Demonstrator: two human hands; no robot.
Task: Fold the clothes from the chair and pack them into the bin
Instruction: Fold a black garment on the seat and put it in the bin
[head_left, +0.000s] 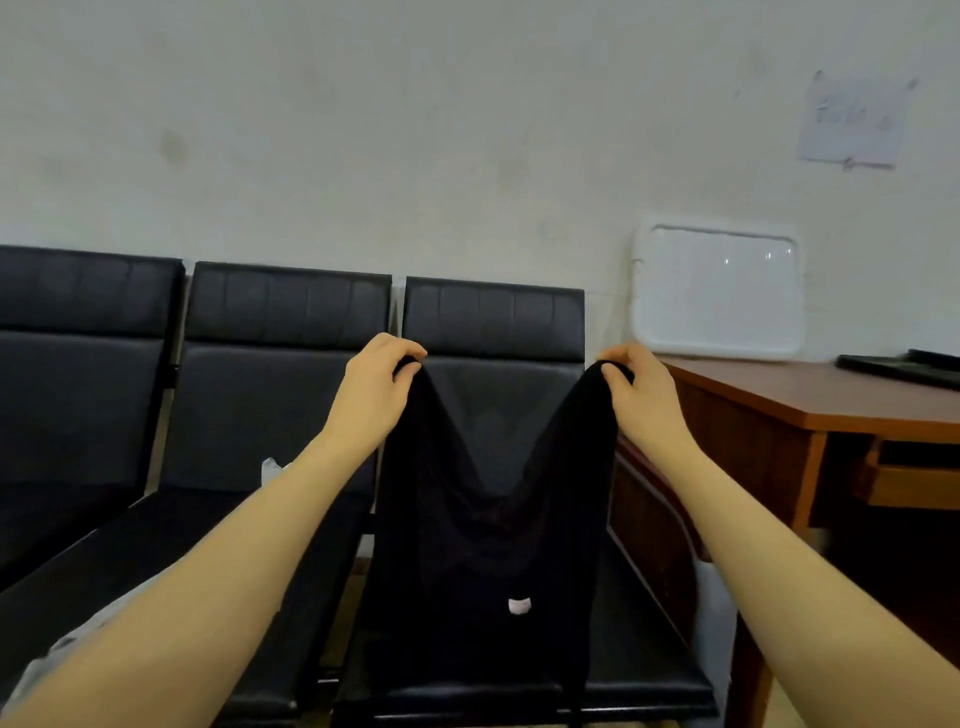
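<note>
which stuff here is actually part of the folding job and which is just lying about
Part of the job:
- black garment, held up by two corners
- left hand and right hand, each with a grip on one corner
- black chairs
- white cloth on the middle seat, probably more laundry

Just lying about:
- wooden desk
- white tray leaning on the wall
- paper note on the wall

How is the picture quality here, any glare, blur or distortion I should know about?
Head view: soft, even light with no hard shadows; small glare spots on the white tray; wide-angle bending curves the chairs and desk; the paper on the wall is too blurred to read; the black garment held by the left hand and right hand shows few folds.
</note>
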